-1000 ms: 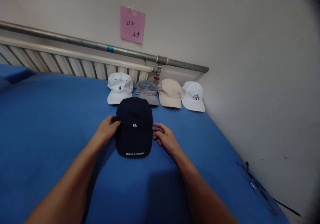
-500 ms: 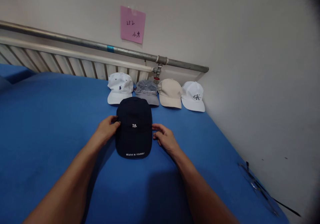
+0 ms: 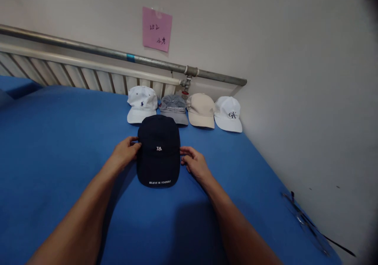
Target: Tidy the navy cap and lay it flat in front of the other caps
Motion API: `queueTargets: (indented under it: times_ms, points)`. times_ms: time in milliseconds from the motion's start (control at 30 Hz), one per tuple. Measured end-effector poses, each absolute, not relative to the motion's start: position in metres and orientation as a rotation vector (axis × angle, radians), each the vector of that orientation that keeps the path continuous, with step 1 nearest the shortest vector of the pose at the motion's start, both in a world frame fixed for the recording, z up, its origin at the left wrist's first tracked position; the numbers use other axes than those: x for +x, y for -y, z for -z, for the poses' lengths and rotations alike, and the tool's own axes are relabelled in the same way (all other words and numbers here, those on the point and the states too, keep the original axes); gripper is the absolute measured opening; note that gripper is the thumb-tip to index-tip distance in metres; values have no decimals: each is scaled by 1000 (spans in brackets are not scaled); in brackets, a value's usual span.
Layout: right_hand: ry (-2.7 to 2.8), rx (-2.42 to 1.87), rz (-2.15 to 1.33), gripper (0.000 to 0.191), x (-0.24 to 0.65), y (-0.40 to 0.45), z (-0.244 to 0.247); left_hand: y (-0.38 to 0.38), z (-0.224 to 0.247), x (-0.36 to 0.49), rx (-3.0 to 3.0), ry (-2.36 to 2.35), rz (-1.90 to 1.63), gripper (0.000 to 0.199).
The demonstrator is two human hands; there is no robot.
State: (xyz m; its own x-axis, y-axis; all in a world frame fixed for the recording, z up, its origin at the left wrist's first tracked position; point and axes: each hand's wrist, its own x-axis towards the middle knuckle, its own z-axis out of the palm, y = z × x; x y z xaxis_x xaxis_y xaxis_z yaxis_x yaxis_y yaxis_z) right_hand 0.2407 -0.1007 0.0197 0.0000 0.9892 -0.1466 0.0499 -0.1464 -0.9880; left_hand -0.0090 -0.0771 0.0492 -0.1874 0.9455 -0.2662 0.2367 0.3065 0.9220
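A dark navy baseball cap (image 3: 158, 164) lies in front of me, its brim towards me, with white "TA" lettering on the crown and "BELIEVE IN YOURSELF" along the brim. At its left edge is my left hand (image 3: 125, 153), thumb tip on the rim and fingertips just behind. My right hand (image 3: 196, 164) is at the opposite edge; its fingertips meet the cap's side while the thumb stands apart. Behind are a white cap with a small dark logo (image 3: 142, 103), a grey cap (image 3: 173, 109), a beige cap (image 3: 201, 110) and a white "CK" cap (image 3: 228, 114).
All the caps rest on a blue-covered bed (image 3: 59, 151). A white radiator (image 3: 100, 80) and a metal pipe (image 3: 97, 51) run along the back wall, with a red-handled valve (image 3: 185, 93). A pink note (image 3: 156, 28) hangs above. Glasses (image 3: 305, 221) lie at the right edge.
My left hand has drawn back slightly to the left, its thumb overlapping less of the navy cap. The caps and my right hand look almost unchanged.
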Motion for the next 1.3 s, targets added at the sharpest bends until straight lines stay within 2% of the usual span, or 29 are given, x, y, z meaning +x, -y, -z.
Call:
queueTargets:
  times_ms: [267,467,600,867,1300]
  points:
    - [1164,-1347,-1325,45,240,102,-24,77,-48,-7,1007,-1563,-1040,38]
    - [1053,-1315,-1387,67,239,99,-34,77,-46,-3,923,-1469,-1131,33]
    - [984,-1299,-1465,72,241,88,-38,74,-43,-3,845,-1436,-1188,37]
    - [905,-1232,-1650,66,241,66,-39,67,-43,-3,706,-1346,-1209,35]
    - [914,-1114,-1585,68,237,68,-37,67,-43,-2,760,-1307,-1256,43]
